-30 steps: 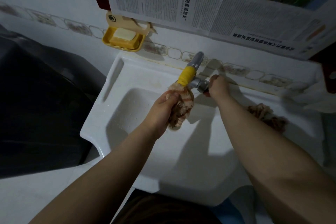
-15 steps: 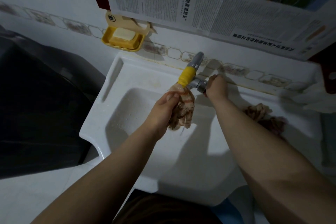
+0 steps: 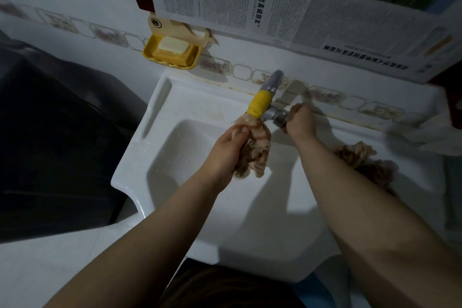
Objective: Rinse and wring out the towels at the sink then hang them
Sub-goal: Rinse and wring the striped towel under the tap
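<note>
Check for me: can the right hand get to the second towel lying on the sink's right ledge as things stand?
Probably yes. The right hand grips the tap handle, so it must let go first. The second towel lies just beside that forearm on the sink ledge, with nothing on top of it.

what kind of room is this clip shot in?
Likely a home washroom or laundry corner: a white ceramic sink against a tiled wall, a yellow-wrapped metal tap over it, and a yellow wall-mounted soap dish holding a bar of soap.
</note>
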The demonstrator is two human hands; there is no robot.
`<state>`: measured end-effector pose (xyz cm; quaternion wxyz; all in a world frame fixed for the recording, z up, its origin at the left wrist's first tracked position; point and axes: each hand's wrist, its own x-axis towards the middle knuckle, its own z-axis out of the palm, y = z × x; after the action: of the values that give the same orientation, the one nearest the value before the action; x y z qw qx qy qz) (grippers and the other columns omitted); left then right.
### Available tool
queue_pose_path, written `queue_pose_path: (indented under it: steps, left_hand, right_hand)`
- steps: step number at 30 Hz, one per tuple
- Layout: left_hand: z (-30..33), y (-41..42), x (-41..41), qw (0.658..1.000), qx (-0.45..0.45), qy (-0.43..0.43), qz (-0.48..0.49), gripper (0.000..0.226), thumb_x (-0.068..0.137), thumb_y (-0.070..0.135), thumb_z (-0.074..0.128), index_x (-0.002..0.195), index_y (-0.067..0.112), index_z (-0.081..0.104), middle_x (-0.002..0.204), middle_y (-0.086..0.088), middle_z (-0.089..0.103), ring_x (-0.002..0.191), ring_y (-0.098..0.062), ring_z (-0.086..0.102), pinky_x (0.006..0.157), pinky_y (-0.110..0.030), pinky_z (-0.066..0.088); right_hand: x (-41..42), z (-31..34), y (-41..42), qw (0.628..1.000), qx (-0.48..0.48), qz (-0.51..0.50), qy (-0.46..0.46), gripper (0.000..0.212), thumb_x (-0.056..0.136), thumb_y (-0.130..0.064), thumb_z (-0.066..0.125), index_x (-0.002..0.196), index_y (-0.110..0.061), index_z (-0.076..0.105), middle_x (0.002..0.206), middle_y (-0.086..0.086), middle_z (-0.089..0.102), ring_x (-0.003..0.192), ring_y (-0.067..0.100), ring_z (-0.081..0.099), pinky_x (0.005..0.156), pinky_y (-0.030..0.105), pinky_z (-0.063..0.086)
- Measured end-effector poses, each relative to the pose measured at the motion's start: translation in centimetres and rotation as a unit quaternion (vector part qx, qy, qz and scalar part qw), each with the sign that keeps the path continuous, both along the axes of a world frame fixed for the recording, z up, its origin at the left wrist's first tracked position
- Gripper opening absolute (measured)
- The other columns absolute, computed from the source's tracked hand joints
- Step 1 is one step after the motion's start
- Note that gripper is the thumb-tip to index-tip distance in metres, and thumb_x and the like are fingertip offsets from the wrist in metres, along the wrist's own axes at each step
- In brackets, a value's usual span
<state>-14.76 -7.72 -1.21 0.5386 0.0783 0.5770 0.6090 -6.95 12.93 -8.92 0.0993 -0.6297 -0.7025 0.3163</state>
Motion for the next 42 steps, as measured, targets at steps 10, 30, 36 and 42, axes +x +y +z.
queue_pose_path:
  steps: [10,30,36,42]
  left_hand:
    - [0.1,-0.2,-0.1,1.0,-0.006,0.0,0.013,0.025,0.101,0.026,0.043,0.115,0.015,0.062,0.116,-0.016,0.067,0.11,-0.03,0.064,0.101,-0.049,0.047]
    - [-2.9,-2.7,-0.9,0.99,0.021,-0.125,0.059,0.041,0.102,0.034,0.031,0.119,0.015,0.063,0.1,-0.01,0.067,0.074,-0.018,0.059,0.06,-0.029,0.04]
    - [-4.0,-3.0,-2.2,0.944,-0.077,0.321,0.005,0.044,0.095,0.04,0.046,0.067,0.011,0.063,0.064,-0.006,0.062,0.062,-0.007,0.058,0.064,-0.025,0.046]
    - [-4.1,-0.8,-3.6,0.957,-0.075,0.264,0.091,0.041,0.095,0.044,0.048,0.074,0.01,0.053,0.066,-0.003,0.053,0.064,-0.019,0.053,0.064,-0.04,0.048]
  right_hand:
    - [0.0,2.4,-1.8,0.992,-0.101,-0.042,0.058,0.055,0.094,-0.053,0.03,0.116,-0.007,0.052,0.108,0.019,0.066,0.092,0.036,0.067,0.076,0.047,0.057]
    - [-0.8,6.0,-12.3,0.959,-0.181,0.18,0.125,0.017,0.093,-0.03,0.057,0.077,-0.024,0.054,0.082,-0.001,0.063,0.08,0.017,0.061,0.079,0.039,0.052]
    - [-1.5,7.2,-10.7,0.901,-0.293,0.009,0.319,0.021,0.099,-0.013,0.04,0.085,-0.019,0.054,0.084,0.006,0.061,0.081,0.022,0.059,0.072,0.032,0.05]
    - [-2.0,8.3,-8.8,0.965,-0.142,0.157,0.152,0.022,0.097,-0.024,0.05,0.115,-0.015,0.057,0.099,0.003,0.061,0.088,0.019,0.057,0.075,0.027,0.041]
